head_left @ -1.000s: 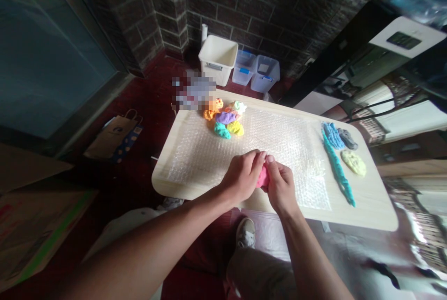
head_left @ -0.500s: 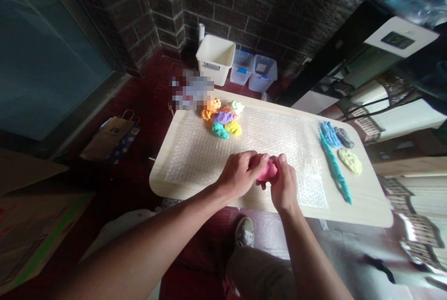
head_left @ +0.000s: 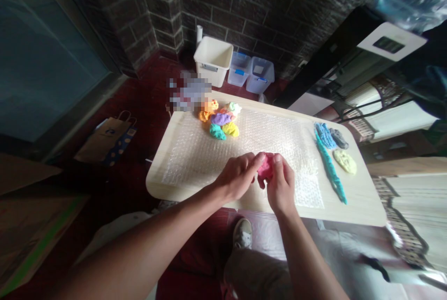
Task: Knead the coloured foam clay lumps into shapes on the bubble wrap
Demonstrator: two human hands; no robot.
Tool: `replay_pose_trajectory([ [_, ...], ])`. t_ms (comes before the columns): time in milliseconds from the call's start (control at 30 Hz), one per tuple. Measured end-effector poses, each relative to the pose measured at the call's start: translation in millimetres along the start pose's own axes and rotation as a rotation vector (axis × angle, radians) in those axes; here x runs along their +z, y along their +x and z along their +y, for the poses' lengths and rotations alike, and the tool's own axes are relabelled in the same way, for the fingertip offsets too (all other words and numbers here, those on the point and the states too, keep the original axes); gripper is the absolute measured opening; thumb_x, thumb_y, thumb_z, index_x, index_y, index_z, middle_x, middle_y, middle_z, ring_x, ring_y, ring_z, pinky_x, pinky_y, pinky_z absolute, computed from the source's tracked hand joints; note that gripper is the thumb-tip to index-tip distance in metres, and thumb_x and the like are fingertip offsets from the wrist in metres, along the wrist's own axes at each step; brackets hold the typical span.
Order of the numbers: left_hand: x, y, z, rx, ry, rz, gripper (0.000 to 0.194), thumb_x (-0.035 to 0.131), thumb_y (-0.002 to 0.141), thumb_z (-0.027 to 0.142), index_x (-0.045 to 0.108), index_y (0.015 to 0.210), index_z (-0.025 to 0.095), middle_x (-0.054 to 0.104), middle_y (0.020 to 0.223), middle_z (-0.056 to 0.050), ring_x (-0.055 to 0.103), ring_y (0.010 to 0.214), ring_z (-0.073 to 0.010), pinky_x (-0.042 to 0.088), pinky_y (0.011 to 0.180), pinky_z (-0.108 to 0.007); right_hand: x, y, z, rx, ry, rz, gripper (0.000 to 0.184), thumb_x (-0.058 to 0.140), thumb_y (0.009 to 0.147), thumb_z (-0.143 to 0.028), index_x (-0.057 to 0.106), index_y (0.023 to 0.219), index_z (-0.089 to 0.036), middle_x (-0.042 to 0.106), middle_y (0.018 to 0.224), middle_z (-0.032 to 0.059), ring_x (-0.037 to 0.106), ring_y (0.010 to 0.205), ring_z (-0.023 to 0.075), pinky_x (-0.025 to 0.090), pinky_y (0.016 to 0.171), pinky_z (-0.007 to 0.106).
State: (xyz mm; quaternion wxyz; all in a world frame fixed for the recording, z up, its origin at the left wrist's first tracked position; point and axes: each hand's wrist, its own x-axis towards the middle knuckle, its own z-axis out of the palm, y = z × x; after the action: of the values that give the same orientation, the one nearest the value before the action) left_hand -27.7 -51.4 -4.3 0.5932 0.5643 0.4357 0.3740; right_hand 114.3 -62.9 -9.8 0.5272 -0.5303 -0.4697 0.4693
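Observation:
Between my two hands, over the near part of the table, is a lump of pink modelling clay [head_left: 266,166]. My left hand [head_left: 240,175] grips it from the left with the thumb on top. On its right side, my right hand [head_left: 281,181] pinches it, thumb up and fingers curled underneath. The hands hide part of the lump. Beneath them lies a sheet of bubble wrap [head_left: 195,158]. Farther off on its left end sit lumps of clay: orange [head_left: 206,114], purple [head_left: 220,119], teal [head_left: 217,132], yellow [head_left: 231,129] and whitish [head_left: 233,108].
At the table's [head_left: 366,204] right end lie a long turquoise clay roll [head_left: 331,169], blue clay [head_left: 325,135], grey clay [head_left: 339,138] and a pale yellow piece [head_left: 345,161]. A white bin [head_left: 213,62] and two clear boxes [head_left: 260,76] stand beyond. Paper bags [head_left: 104,139] are on the floor at left.
The pink clay shows more between my hands than a second ago, and the thumbs have moved apart. My hands stay on it. The view has shifted slightly.

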Motion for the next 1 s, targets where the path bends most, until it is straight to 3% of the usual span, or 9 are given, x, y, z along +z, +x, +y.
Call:
replay_pose_trajectory([
  [167, 0.9, -1.0, 3.4, 0.21, 0.228, -0.01, 0.051, 0.038, 0.111, 0.051, 0.064, 0.08, 0.019, 0.068, 0.061, -0.001, 0.069, 0.064, -0.0168, 0.049, 0.07, -0.028, -1.5, -0.3, -1.5, 0.117, 0.184, -0.09, 0.033, 0.067, 0.097, -0.053, 0.07, 0.091, -0.02, 0.06, 0.065, -0.003, 0.053, 0.045, 0.0118, 0.045, 0.036, 0.023],
  [300, -2.0, 0.4, 1.6, 0.27, 0.265, -0.14, 0.048, 0.039, 0.111, 0.049, 0.062, 0.081, 0.02, 0.068, 0.067, -0.002, 0.067, 0.066, -0.017, 0.045, 0.069, -0.029, -12.3, 1.2, 2.0, 0.126, 0.164, -0.112, 0.038, 0.071, 0.096, -0.053, 0.068, 0.078, -0.019, 0.056, 0.059, -0.0033, 0.052, 0.046, 0.0119, 0.046, 0.039, 0.022],
  [433, -5.5, -0.1, 0.8, 0.253, 0.248, -0.165, 0.048, 0.041, 0.11, 0.052, 0.063, 0.083, 0.02, 0.069, 0.074, -0.002, 0.067, 0.07, -0.0172, 0.042, 0.067, -0.029, -15.6, 0.6, 3.9, 0.051, 0.055, -0.085, 0.042, 0.069, 0.099, -0.055, 0.064, 0.075, -0.02, 0.055, 0.062, -0.0027, 0.051, 0.051, 0.0114, 0.047, 0.046, 0.022],
  [567, -7.3, -0.5, 2.1, 0.21, 0.212, -0.058, 0.046, 0.043, 0.11, 0.053, 0.058, 0.08, 0.021, 0.066, 0.071, 0.0, 0.063, 0.067, -0.0158, 0.04, 0.064, -0.028, -10.2, -2.0, -1.8, -0.067, -0.014, -0.032, 0.04, 0.067, 0.101, -0.054, 0.065, 0.079, -0.021, 0.059, 0.068, -0.0007, 0.056, 0.059, 0.0128, 0.049, 0.053, 0.023],
  [633, -7.9, -0.1, 2.3, 0.249, 0.226, -0.008, 0.044, 0.042, 0.111, 0.048, 0.055, 0.079, 0.021, 0.065, 0.071, 0.0, 0.061, 0.066, -0.0151, 0.04, 0.065, -0.028, -9.9, -3.3, -5.7, -0.083, -0.044, -0.07, 0.038, 0.065, 0.103, -0.052, 0.067, 0.082, -0.021, 0.062, 0.068, -0.0002, 0.059, 0.061, 0.0134, 0.049, 0.055, 0.024],
  [800, -10.2, 1.0, 1.4, 0.401, 0.306, -0.008, 0.035, 0.042, 0.111, 0.033, 0.055, 0.082, 0.02, 0.064, 0.074, 0.0, 0.059, 0.067, -0.0136, 0.039, 0.066, -0.027, -16.1, -3.9, -10.5, -0.018, -0.019, -0.104, 0.023, 0.073, 0.099, -0.045, 0.072, 0.1, -0.022, 0.068, 0.072, -0.0007, 0.063, 0.057, 0.0138, 0.052, 0.055, 0.025],
  [1000, -12.0, 2.6, -0.7, 0.405, 0.326, 0.041, 0.042, 0.046, 0.111, 0.042, 0.058, 0.078, 0.02, 0.064, 0.075, 0.0, 0.06, 0.07, -0.0137, 0.044, 0.071, -0.027, -15.9, -0.7, -8.1, -0.076, 0.027, -0.113, 0.018, 0.074, 0.099, -0.041, 0.075, 0.099, -0.023, 0.073, 0.083, 0.0021, 0.068, 0.068, 0.0169, 0.057, 0.063, 0.03],
])
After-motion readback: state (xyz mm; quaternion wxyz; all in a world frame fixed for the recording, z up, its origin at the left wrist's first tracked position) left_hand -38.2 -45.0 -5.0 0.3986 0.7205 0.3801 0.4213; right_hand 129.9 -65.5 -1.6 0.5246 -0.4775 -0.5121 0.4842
